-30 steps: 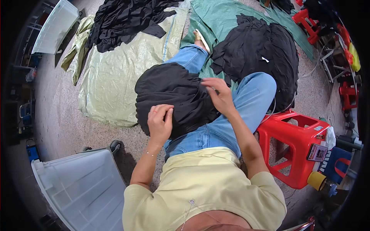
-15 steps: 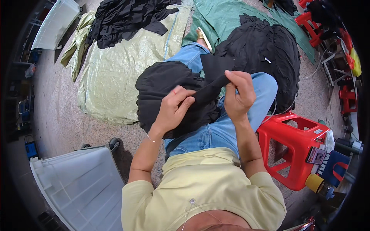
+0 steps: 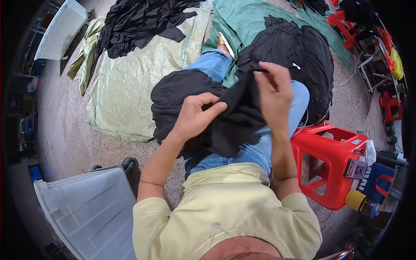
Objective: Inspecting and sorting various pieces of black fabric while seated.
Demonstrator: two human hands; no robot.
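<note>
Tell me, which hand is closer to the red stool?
Right. The right hand is up on the black cloth, just left of the red stool; the left hand is farther left.

Both hands (image 3: pixel 197 116) gripping black garment (image 3: pixel 195 93)

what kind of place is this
Probably a small garment workshop or sorting area with work done on the floor. Piles of black cloth lie on woven plastic sheets spread over the speckled floor, a red plastic stool stands nearby, and both hands hold a black garment.
</note>
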